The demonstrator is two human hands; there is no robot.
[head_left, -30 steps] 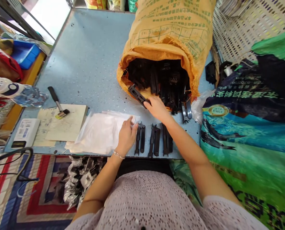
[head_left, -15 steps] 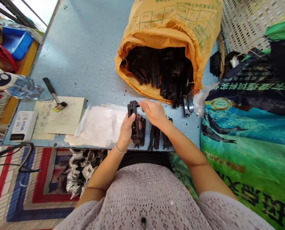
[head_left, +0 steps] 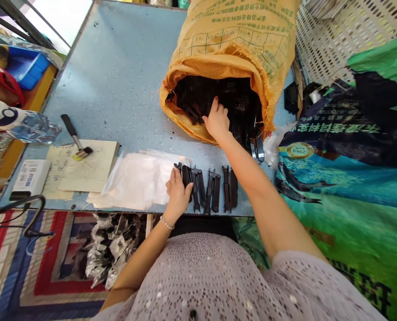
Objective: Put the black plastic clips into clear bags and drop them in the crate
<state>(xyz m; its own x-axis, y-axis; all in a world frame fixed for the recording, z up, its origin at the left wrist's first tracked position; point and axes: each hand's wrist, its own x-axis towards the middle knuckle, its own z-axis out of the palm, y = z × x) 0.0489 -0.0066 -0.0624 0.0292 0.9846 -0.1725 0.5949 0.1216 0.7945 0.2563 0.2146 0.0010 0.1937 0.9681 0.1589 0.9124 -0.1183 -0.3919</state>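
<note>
While my open right hand (head_left: 217,121) enters the orange woven sack (head_left: 218,64), my unclenched left hand (head_left: 178,191) touches slim black rigid parts (head_left: 186,174)

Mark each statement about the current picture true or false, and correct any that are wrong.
1. The right hand is at the open mouth of the orange woven sack. True.
2. The left hand is holding the brush. False: it is at the left end of the row of black parts.
3. The brush's head lies on the paper pad. True.
4. The clear plastic bags lie between the black parts and the paper pad. True.
5. The blue tray sits inside the orange woven sack. False: it is off the left side of the blue table.
</note>
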